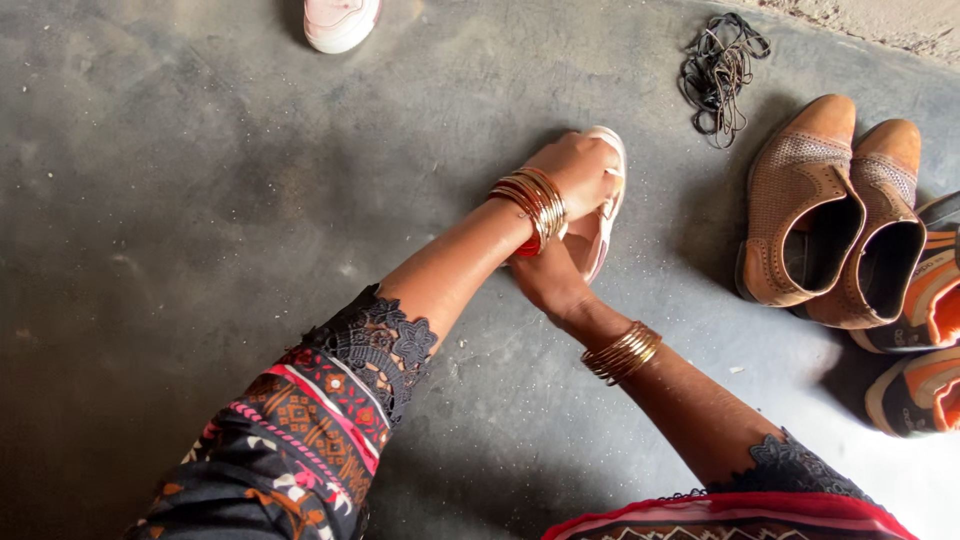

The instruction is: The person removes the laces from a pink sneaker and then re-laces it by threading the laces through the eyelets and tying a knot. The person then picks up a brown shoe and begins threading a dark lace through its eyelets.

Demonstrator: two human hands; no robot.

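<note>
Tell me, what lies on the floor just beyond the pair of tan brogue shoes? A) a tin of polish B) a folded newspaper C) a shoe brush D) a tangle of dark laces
D: a tangle of dark laces lies on the grey floor above the tan brogue shoes.

Lying on the floor [200, 200], near the middle: a sandal [603, 200], with the left hand [578, 170] resting on top of it and the right hand [548, 280] touching it from below, just under the left wrist. Sitting well to the right of the sandal: a pair of shoes [835, 215], side by side and touching. Crowding against that pair's right side, at the frame's edge: two sneakers [925, 350]. Lying beyond the shoes: a tangle of laces [720, 70]. Standing apart at the far edge, left of the sandal: another shoe [340, 20].
</note>
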